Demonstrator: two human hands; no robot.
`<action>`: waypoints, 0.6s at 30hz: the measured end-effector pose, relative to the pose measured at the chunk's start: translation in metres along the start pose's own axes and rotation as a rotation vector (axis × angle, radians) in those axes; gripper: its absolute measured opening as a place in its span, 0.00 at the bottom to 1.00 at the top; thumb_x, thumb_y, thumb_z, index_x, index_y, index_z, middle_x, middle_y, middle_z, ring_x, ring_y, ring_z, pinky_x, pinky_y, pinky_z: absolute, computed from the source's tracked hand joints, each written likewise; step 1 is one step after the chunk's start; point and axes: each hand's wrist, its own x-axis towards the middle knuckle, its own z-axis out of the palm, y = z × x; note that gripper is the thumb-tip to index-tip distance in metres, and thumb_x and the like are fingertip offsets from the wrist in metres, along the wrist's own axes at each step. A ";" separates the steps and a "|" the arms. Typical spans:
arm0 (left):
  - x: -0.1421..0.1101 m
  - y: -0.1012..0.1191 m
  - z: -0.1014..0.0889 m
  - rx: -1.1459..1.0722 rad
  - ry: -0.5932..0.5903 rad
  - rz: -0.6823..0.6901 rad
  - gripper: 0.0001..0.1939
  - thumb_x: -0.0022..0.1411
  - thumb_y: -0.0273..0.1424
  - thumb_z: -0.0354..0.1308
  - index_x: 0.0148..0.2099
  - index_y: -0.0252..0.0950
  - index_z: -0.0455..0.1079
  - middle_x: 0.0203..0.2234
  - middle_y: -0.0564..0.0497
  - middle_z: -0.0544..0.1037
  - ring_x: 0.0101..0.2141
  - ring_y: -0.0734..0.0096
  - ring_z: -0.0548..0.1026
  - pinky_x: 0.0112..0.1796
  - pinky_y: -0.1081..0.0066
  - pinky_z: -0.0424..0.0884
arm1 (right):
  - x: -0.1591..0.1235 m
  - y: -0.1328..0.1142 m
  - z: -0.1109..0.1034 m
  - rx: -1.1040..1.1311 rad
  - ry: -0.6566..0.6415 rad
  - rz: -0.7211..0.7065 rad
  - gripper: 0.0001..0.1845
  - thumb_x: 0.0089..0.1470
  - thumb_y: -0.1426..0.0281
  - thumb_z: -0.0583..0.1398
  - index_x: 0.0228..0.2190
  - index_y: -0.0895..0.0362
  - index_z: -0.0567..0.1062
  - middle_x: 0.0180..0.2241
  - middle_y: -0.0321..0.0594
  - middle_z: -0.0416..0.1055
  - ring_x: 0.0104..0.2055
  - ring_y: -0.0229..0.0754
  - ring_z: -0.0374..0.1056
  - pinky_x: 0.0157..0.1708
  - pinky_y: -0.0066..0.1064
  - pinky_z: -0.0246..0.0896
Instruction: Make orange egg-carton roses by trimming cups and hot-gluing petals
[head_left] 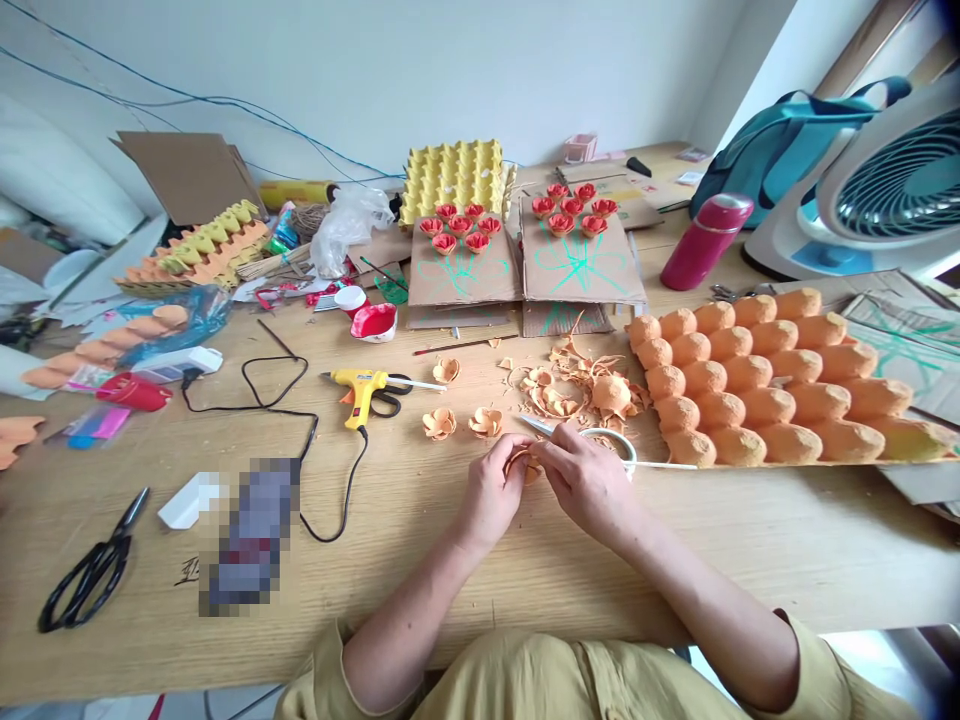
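Observation:
My left hand [489, 497] and my right hand [589, 482] meet above the table, fingers closed around a small orange egg-carton flower cup [523, 466]. The fingers hide much of it. Just beyond my right hand lie white-handled scissors [628, 450], partly covered by that hand. Three more cut cups, one flower cup [439, 424], another flower cup [486, 422] and a third flower cup [447, 371], sit a little ahead to the left. Torn orange carton scraps [553, 402] are piled beyond my hands.
At right lies an orange egg tray [769, 405]; behind it stand a magenta bottle [705, 245] and a fan [885, 190]. A yellow glue gun [361, 392] and black scissors [94, 575] lie to the left. Cardboard panels [465, 280] carrying red flowers are at the back.

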 end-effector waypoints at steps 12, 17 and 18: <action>0.000 0.004 0.000 -0.103 -0.005 -0.049 0.10 0.66 0.22 0.52 0.45 0.35 0.73 0.37 0.49 0.82 0.35 0.72 0.80 0.38 0.75 0.77 | 0.001 0.000 -0.005 -0.112 0.022 -0.098 0.14 0.64 0.76 0.53 0.35 0.56 0.78 0.31 0.41 0.69 0.30 0.40 0.63 0.31 0.31 0.52; -0.001 0.006 0.001 -0.080 0.060 0.024 0.10 0.67 0.24 0.53 0.48 0.36 0.72 0.39 0.48 0.82 0.37 0.72 0.80 0.41 0.73 0.76 | 0.002 0.000 -0.006 0.060 0.030 0.011 0.13 0.67 0.71 0.53 0.41 0.56 0.78 0.32 0.40 0.68 0.29 0.38 0.64 0.29 0.29 0.53; -0.001 0.006 0.001 -0.070 0.070 0.029 0.09 0.68 0.25 0.53 0.48 0.36 0.71 0.38 0.49 0.81 0.36 0.72 0.80 0.40 0.74 0.76 | 0.002 0.000 -0.006 0.078 0.031 0.022 0.12 0.67 0.71 0.54 0.42 0.56 0.78 0.32 0.39 0.68 0.29 0.38 0.64 0.29 0.29 0.53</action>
